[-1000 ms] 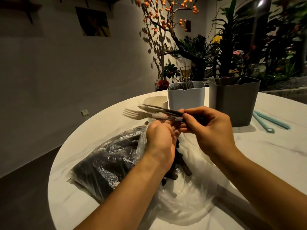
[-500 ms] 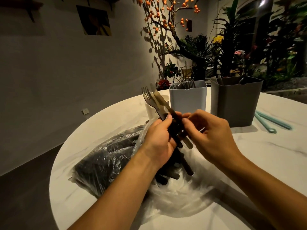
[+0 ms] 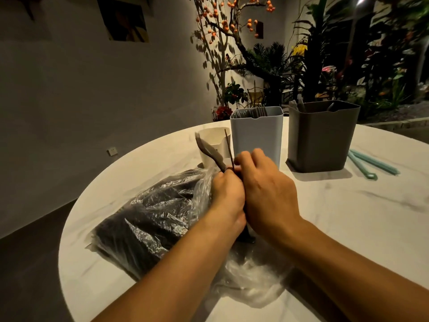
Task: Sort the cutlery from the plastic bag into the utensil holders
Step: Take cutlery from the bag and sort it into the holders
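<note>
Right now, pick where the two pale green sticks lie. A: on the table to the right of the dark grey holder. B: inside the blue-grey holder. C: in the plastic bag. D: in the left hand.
A: the two pale green sticks lie flat on the table, just right of the dark grey holder.

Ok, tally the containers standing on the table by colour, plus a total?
Light blue-grey holder: 1
Dark grey holder: 1
White cup: 1
Total: 3, all upright on the table. The plastic bag lies flat and is not counted.
</note>
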### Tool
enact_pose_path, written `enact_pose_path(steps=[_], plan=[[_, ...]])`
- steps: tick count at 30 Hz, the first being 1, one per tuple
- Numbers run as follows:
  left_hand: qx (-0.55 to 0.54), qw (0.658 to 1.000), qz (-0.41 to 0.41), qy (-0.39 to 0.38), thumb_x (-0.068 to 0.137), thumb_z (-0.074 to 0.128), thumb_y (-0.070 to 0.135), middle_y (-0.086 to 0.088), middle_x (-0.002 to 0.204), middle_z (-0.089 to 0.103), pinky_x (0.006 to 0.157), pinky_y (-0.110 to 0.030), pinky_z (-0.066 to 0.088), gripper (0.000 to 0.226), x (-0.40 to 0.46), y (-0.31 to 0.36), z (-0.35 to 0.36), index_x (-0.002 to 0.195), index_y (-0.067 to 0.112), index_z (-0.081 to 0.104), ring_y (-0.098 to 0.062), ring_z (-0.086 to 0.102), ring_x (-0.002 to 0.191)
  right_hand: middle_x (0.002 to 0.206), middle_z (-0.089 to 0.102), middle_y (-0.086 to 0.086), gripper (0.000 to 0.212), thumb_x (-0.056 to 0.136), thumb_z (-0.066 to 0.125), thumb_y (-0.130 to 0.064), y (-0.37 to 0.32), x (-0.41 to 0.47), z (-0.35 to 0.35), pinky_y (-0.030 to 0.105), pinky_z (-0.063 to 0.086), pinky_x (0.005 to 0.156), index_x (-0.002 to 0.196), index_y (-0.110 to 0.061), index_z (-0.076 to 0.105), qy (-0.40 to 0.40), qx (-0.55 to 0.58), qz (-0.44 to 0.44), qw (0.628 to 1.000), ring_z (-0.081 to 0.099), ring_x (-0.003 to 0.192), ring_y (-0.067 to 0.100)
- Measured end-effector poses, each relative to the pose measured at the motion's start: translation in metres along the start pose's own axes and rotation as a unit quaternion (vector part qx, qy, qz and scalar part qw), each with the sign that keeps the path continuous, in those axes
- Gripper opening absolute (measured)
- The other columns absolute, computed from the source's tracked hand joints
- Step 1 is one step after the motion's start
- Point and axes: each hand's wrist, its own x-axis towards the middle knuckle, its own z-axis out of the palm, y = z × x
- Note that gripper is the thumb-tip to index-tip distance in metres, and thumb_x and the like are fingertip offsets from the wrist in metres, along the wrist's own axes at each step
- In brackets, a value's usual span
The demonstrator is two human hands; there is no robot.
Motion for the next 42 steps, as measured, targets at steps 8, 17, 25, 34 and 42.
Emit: enact_pose_path(steps=[8, 17, 25, 34, 42], plan=[[0.074, 0.997, 0.031, -0.005, 0.108, 0.041, 0.033, -0.006, 0.069, 0.067, 0.054, -0.026, 0.048, 0.039, -0.007, 0.004, -0.002, 0.086, 0.014, 0.067, -0.022, 0.06, 0.062, 0.098, 0.052, -0.008, 0.02, 0.099, 0.052, -0.033, 0.012, 0.009, -0.018, 0.015, 0.048, 0.074, 0.101, -0.02, 0.067, -0.034, 0.362, 0.079, 0.928, 0.054, 0.09, 0.005], [0.119, 0.982, 0.004, -0.147, 0.103, 0.03, 0.059, 0.001, 0.05, 0.04, 0.04, -0.021, 0.027, 0.06, -0.015, -0.001, -0.006, 0.086, 0.009, 0.059, -0.011, 0.035, 0.04, 0.097, 0.068, -0.004, 0.012, 0.089, 0.067, -0.024, 0.034, 0.021, -0.029, 0.016, 0.053, 0.072, 0.1, -0.02, 0.07, -0.073, 0.485, 0.199, 0.849, 0.066, 0.089, 0.006], [0.169, 0.942, -0.028, -0.288, 0.101, 0.028, 0.063, 0.002, 0.053, 0.024, 0.037, -0.021, 0.019, 0.059, -0.021, 0.001, -0.008, 0.076, 0.014, 0.051, -0.01, 0.019, 0.042, 0.087, 0.069, -0.001, 0.03, 0.082, 0.074, -0.024, 0.055, 0.031, -0.04, 0.022, 0.053, 0.067, 0.108, -0.017, 0.062, -0.082, 0.542, 0.263, 0.794, 0.068, 0.082, 0.009], [0.249, 0.936, 0.097, -0.229, 0.109, 0.034, 0.031, -0.004, 0.07, 0.055, 0.051, -0.025, 0.044, 0.035, -0.018, 0.009, 0.006, 0.101, 0.01, 0.061, -0.013, 0.049, 0.056, 0.092, 0.072, 0.004, 0.018, 0.094, 0.062, -0.012, 0.063, 0.055, -0.064, 0.021, 0.05, 0.061, 0.11, -0.012, 0.069, -0.134, 0.52, 0.28, 0.796, 0.066, 0.082, 0.014], [0.296, 0.922, 0.074, -0.24, 0.11, 0.03, 0.035, -0.007, 0.076, 0.062, 0.068, -0.03, 0.055, 0.046, -0.011, 0.026, 0.039, 0.106, 0.003, 0.064, -0.018, 0.058, 0.069, 0.093, 0.073, 0.004, 0.011, 0.096, 0.059, -0.012, 0.076, 0.084, -0.092, 0.021, 0.056, 0.062, 0.102, -0.017, 0.066, -0.129, 0.479, 0.265, 0.827, 0.07, 0.084, 0.016]])
